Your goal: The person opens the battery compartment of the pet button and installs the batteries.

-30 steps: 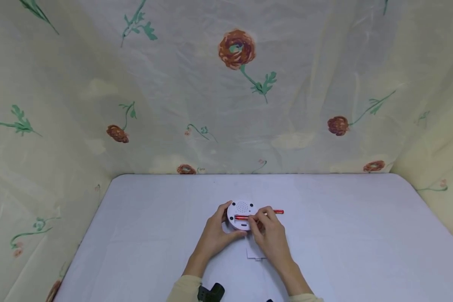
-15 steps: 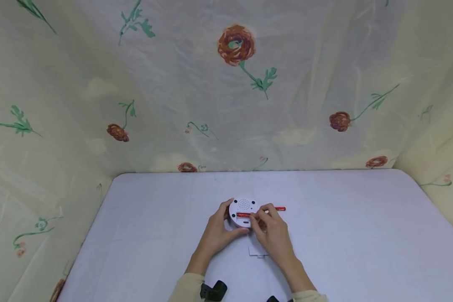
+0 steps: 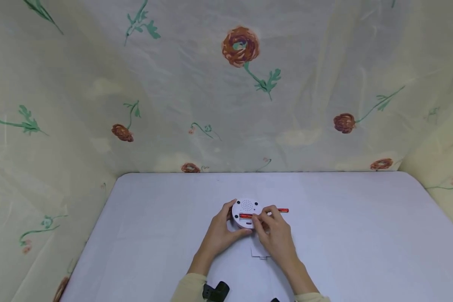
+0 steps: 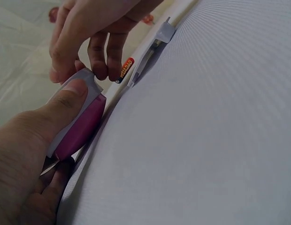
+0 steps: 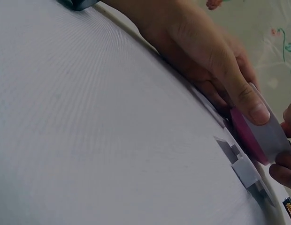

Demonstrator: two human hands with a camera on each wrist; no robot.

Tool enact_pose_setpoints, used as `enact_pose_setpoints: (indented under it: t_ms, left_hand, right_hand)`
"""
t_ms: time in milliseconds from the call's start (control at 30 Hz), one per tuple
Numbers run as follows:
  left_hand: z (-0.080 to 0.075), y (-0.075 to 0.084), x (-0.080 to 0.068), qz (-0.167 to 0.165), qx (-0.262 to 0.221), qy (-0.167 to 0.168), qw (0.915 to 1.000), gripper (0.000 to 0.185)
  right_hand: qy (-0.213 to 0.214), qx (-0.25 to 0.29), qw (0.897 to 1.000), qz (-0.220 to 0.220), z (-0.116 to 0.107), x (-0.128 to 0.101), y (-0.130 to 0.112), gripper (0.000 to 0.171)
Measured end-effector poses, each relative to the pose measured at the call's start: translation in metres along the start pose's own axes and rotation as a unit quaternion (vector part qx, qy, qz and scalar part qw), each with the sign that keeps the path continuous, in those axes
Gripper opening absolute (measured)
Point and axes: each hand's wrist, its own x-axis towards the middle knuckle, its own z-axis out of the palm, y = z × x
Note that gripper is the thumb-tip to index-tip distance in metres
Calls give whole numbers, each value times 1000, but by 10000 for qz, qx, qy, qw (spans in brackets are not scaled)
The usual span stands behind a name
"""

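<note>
A round white device [image 3: 244, 206] with a speaker grille and a pink side band [image 4: 82, 119] is tilted up from the table. My left hand [image 3: 230, 219] grips its rim, thumb on the near edge [image 5: 251, 110]. A red battery [image 3: 244, 216] lies across the device's open compartment. My right hand [image 3: 262, 220] pinches that battery's right end with curled fingertips [image 4: 101, 70]. A second red battery [image 3: 282, 210] lies on the table just right of the device, also seen in the left wrist view [image 4: 127, 69].
A small white cover [image 3: 259, 253] lies flat on the white table [image 3: 343, 235] just in front of the hands, also visible in the wrist views [image 4: 157, 44] [image 5: 244, 168]. Floral cloth [image 3: 226, 96] walls the table at the back and both sides.
Both hands stay on the device and battery almost as before. The right fingertips have shifted slightly along the battery, and the head view has drifted a little.
</note>
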Motion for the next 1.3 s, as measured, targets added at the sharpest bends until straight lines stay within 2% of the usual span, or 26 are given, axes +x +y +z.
enact_pose_setpoints:
  t_ms: [233, 433, 600, 733, 833, 967, 1133, 1300]
  left_hand:
    - [0, -2, -5, -137, 32, -48, 9999, 95]
    - [0, -4, -6, -74, -73, -63, 9999, 94]
    - [0, 0, -4, -162, -33, -80, 9998, 94]
    - [-1, 2, -2, -273, 85, -103, 9995, 96]
    - [-2, 3, -2, -276, 99, -97, 9995, 96]
    - [-3, 3, 0, -241, 101, -91, 9996, 96]
    - [-2, 2, 1, -219, 132, -71, 9996, 95]
    - [1, 2, 0, -338, 178, -110, 9992, 95]
  right_hand:
    - [-95, 93, 9994, 327, 0, -4, 0, 13]
    - [-102, 346, 9991, 229, -3, -4, 9, 4]
    - [-45, 590, 9963, 619, -15, 3, 30, 25]
    - [-13, 445, 9927, 1120, -22, 6, 46, 40]
    - [-268, 216, 9900, 1365, -24, 6, 55, 44]
    - [-577, -202, 9902, 1257, -23, 7, 60, 41]
    - [-510, -468, 9931, 948, -21, 7, 61, 33]
    - [-496, -545, 9921, 1015, -21, 3, 60, 25]
